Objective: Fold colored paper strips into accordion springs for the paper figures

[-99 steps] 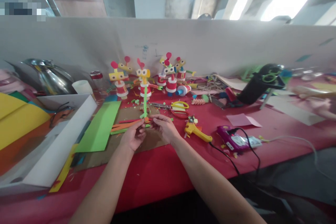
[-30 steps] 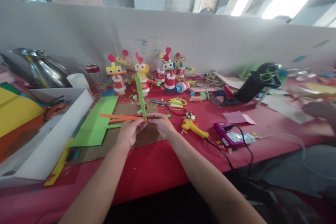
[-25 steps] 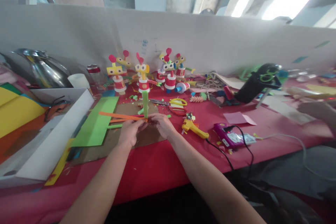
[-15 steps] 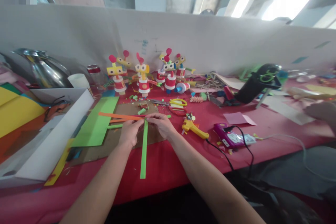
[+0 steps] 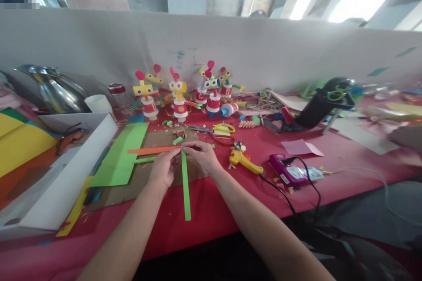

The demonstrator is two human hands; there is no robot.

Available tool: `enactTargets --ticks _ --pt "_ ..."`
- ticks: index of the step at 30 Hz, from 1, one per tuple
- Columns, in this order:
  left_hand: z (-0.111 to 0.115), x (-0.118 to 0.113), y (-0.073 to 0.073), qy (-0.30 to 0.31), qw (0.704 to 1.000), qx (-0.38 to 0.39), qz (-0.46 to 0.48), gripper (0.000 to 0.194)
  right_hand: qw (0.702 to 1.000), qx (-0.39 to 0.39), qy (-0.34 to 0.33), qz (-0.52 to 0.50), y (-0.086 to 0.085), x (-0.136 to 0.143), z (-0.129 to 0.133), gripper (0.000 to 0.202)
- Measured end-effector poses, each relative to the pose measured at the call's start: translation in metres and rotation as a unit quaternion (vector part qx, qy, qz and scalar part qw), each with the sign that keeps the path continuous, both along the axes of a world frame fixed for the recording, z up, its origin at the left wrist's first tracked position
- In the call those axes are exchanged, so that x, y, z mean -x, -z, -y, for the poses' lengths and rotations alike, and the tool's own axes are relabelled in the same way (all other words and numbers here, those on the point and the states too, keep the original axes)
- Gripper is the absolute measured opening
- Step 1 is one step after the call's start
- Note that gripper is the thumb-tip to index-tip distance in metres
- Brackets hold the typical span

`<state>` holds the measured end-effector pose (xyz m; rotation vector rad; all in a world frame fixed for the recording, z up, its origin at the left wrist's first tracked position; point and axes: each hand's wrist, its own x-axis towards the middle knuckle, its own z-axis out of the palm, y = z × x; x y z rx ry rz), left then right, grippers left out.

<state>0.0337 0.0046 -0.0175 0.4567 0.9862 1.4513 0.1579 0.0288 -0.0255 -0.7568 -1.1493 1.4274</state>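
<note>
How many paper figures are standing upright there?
6 visible: left front figure, middle front figure, right front figure, rear left figure, rear middle-right figure, rear far-right figure. Others may be hidden behind them.

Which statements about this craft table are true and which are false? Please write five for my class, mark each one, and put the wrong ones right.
1. The left hand and right hand meet, pinching the green strip. True.
2. The green strip points away from the person. False: it runs from the hands toward the person.
3. An orange strip reaches out to the left of the hands. True.
4. The scissors are in the right hand. False: the scissors lie on the table, beyond the hands.
5. The yellow glue gun lies to the right of both hands. True.
</note>
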Motion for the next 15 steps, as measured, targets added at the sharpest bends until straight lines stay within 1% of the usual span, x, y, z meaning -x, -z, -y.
enactTargets --ticks 5,7,10,12,15 --pt "0.0012 -0.0005 -0.0002 0.014 0.999 -0.02 -0.038 0.022 1.0 -0.008 0.008 -0.005 0.0004 -0.0021 0.0001 0.02" --pt "0.002 -0.001 -0.0017 0.004 0.999 -0.012 -0.046 0.022 0.999 0.015 -0.01 -0.029 -0.0008 -0.0033 0.0008 0.021" --pt "0.0029 -0.0018 -0.0039 -0.015 0.998 -0.006 -0.054 0.024 0.996 0.068 -0.034 -0.055 -0.0033 -0.0045 0.0019 0.025" --pt "0.003 -0.0017 -0.0039 -0.014 0.998 -0.004 -0.06 0.025 0.997 0.074 -0.031 -0.021 -0.0038 -0.005 0.0016 0.026" --pt "0.0024 0.0004 -0.0011 0.005 0.997 0.007 -0.08 0.028 0.997 0.04 -0.021 0.06 -0.002 -0.0076 -0.0021 0.027"
